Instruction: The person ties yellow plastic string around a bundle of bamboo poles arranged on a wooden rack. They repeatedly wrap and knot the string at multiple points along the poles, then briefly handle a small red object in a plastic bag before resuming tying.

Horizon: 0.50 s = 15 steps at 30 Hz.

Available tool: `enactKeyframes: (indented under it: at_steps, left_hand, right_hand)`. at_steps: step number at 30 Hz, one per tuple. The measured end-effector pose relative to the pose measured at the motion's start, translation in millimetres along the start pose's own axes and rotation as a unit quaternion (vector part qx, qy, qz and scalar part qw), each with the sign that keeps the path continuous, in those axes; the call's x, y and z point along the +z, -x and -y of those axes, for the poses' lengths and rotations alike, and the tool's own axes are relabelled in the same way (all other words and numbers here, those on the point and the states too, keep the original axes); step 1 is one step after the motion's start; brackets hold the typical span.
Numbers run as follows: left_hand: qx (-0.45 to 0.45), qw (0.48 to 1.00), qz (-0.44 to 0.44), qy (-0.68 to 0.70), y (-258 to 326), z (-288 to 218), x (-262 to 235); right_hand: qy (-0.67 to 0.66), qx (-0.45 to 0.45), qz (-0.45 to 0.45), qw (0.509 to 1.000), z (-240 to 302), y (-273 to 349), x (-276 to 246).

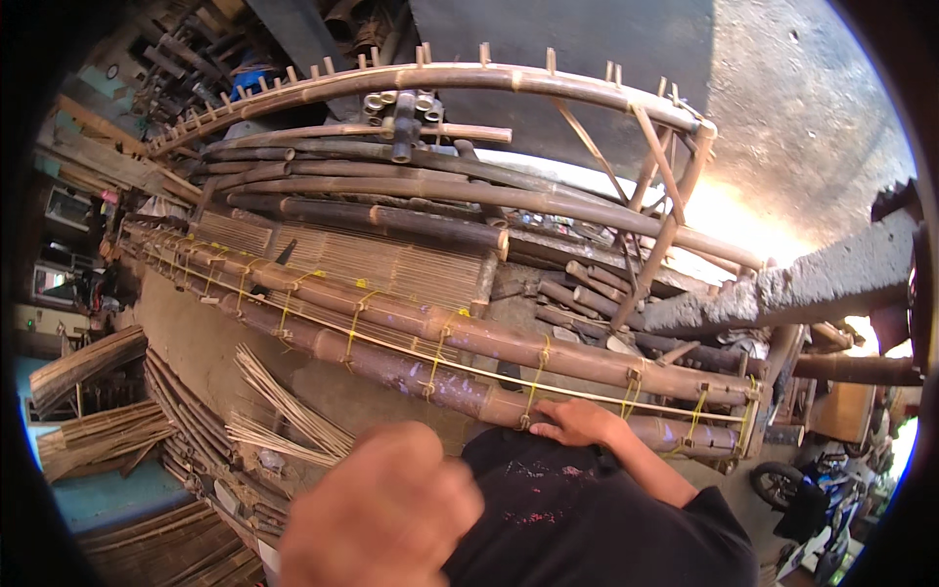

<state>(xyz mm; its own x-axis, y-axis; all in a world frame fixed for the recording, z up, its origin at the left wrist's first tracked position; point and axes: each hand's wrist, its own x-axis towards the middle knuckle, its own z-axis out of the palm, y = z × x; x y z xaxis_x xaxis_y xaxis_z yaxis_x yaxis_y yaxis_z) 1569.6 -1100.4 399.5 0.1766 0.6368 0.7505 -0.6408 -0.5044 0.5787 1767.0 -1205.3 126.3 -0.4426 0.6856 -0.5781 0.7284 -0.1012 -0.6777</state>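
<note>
My left hand [381, 504] is raised close to the camera, curled into a fist and blurred. Whatever it may hold is hidden. Lower and to the right, my right hand [577, 423] lies on the near bamboo pole [455, 388], thumb apart from the fingers, beside a yellow tie [529, 403]. A second bamboo pole [489, 335] runs alongside, a thin pale strip [469, 366] stretched between the two. Several yellow ties are looped around these poles along their length.
Beyond the poles are a slatted bamboo panel [391, 262] and long stacked bamboo poles [391, 186]. A curved bamboo rail with pegs [450, 78] arches behind. Loose bamboo strips [284, 401] lie at left, a concrete beam [773, 279] and motorcycle [822, 504] at right.
</note>
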Motion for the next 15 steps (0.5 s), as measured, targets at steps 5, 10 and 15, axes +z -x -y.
enactKeyframes:
  at_steps: [5,10,15]
  left_hand:
    - [-0.087,0.907,-0.076,0.405,2,37,55]
    - [-0.206,0.769,0.101,0.597,-8,40,23]
    - [-0.213,0.849,-0.018,0.483,8,15,51]
  right_hand:
    - [-0.083,-0.043,-0.053,0.994,35,28,-26]
    - [-0.001,-0.004,-0.037,0.999,5,1,-3]
    - [0.055,-0.01,-0.03,0.998,13,7,-8]
